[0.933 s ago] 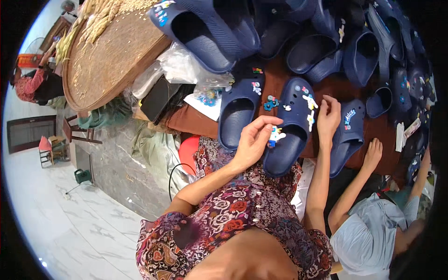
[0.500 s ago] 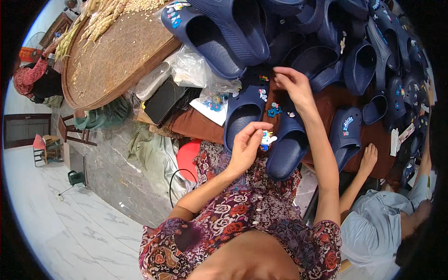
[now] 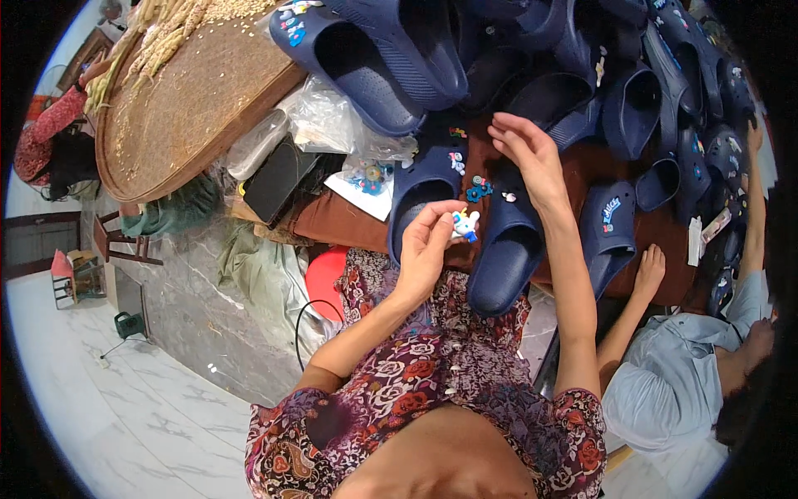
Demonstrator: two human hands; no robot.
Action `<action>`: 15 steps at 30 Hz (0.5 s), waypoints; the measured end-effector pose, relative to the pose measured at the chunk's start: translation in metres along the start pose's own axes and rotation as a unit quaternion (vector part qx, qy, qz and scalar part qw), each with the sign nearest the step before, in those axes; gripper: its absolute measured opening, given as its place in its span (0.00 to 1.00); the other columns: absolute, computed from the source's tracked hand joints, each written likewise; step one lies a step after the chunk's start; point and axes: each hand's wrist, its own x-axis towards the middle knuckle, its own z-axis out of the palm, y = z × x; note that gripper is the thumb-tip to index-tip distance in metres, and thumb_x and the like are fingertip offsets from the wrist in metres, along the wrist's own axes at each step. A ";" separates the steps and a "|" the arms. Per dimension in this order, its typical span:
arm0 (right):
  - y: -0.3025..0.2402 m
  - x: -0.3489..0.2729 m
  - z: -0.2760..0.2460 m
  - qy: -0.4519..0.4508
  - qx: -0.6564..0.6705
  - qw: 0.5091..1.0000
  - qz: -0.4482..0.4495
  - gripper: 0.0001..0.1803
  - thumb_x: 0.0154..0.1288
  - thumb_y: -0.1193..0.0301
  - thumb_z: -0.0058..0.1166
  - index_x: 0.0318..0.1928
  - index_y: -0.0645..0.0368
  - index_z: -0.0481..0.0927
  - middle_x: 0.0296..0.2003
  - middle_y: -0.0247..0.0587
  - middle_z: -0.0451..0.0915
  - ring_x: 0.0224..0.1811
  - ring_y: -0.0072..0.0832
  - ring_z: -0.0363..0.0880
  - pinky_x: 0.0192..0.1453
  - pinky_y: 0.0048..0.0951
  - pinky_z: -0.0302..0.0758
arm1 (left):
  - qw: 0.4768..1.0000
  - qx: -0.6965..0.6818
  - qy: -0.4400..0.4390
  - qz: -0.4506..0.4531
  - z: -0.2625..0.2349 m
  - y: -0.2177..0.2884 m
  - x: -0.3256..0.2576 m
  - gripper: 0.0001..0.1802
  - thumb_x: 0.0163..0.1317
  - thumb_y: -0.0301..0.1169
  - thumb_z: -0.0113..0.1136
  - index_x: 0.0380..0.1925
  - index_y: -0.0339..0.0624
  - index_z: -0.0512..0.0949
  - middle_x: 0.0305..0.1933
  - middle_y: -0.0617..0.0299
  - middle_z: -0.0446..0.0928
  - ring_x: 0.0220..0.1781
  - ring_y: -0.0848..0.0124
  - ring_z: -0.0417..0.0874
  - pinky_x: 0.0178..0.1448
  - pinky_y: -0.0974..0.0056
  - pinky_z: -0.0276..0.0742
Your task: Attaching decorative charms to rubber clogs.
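Note:
Between the thumb and fingers of my left hand (image 3: pixel 422 254) is a small white and blue shoe charm (image 3: pixel 465 224), shaped like a cartoon figure. My right hand (image 3: pixel 530 162) hovers over the toe end of a navy clog (image 3: pixel 505 270), fingers loosely stretched and nothing visible in them. That clog carries a small white charm near its toe. Left of it, a second navy clog (image 3: pixel 426 183) has several colourful charms on it and is partly behind my left hand. Blue flower charms (image 3: pixel 479 190) lie on the brown cloth (image 3: pixel 353 218) between the two clogs.
Navy clogs (image 3: pixel 399 62) are piled along the far side and right. A plastic bag (image 3: pixel 337 116), a black box (image 3: pixel 283 179) and white paper with charms (image 3: pixel 363 187) lie left, beside a round woven tray (image 3: pixel 191 100). At right, another person's hand (image 3: pixel 651 270) rests on the cloth.
My left hand has lifted and turned the charm, so more of its white part shows. My right hand's fingers have spread slightly. The other person's far arm now reaches up toward the clogs.

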 end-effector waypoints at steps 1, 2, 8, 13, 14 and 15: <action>-0.001 -0.011 -0.004 0.004 0.000 1.000 0.003 0.17 0.75 0.75 0.47 0.60 0.67 0.76 0.55 0.44 0.80 0.58 0.30 0.80 0.60 0.27 0.78 | 1.000 -0.009 0.003 0.000 0.001 0.000 0.001 0.15 0.79 0.31 0.44 0.55 0.34 0.74 0.48 0.57 0.81 0.50 0.70 0.84 0.57 0.64 0.81; -0.004 -0.023 -0.008 0.000 -0.012 1.000 0.009 0.16 0.75 0.74 0.48 0.59 0.67 0.76 0.54 0.44 0.81 0.57 0.29 0.80 0.59 0.26 0.78 | 1.000 -0.021 0.006 0.002 0.002 -0.001 0.003 0.14 0.79 0.31 0.45 0.55 0.34 0.73 0.49 0.56 0.81 0.51 0.69 0.85 0.57 0.64 0.81; -0.018 -0.093 -0.001 -0.033 0.013 0.999 0.008 0.16 0.70 0.79 0.56 0.56 0.66 0.76 0.50 0.39 0.80 0.50 0.22 0.80 0.55 0.24 0.78 | 0.998 -0.059 0.018 0.009 0.023 0.000 0.017 0.12 0.77 0.30 0.49 0.53 0.33 0.73 0.49 0.56 0.80 0.49 0.71 0.84 0.57 0.64 0.82; 0.000 -0.114 0.004 0.032 -0.076 0.996 -0.044 0.14 0.66 0.76 0.62 0.51 0.62 0.78 0.48 0.34 0.79 0.47 0.19 0.80 0.48 0.22 0.77 | 1.000 -0.014 -0.003 0.024 0.047 -0.008 0.020 0.10 0.75 0.27 0.53 0.51 0.34 0.76 0.49 0.60 0.80 0.51 0.76 0.80 0.58 0.69 0.77; 0.002 -0.117 0.001 0.044 -0.060 0.997 -0.036 0.14 0.67 0.76 0.61 0.51 0.62 0.77 0.47 0.34 0.80 0.46 0.19 0.79 0.48 0.22 0.77 | 1.000 -0.014 -0.008 0.019 0.052 -0.011 0.019 0.10 0.74 0.27 0.54 0.51 0.34 0.76 0.49 0.60 0.80 0.51 0.76 0.79 0.60 0.68 0.75; 0.004 -0.119 -0.001 0.055 -0.042 0.997 -0.030 0.13 0.68 0.75 0.60 0.51 0.63 0.77 0.46 0.34 0.80 0.46 0.18 0.79 0.48 0.22 0.77 | 1.000 -0.013 -0.018 0.014 0.055 -0.014 0.018 0.10 0.74 0.27 0.54 0.51 0.34 0.76 0.49 0.60 0.80 0.51 0.76 0.79 0.60 0.68 0.75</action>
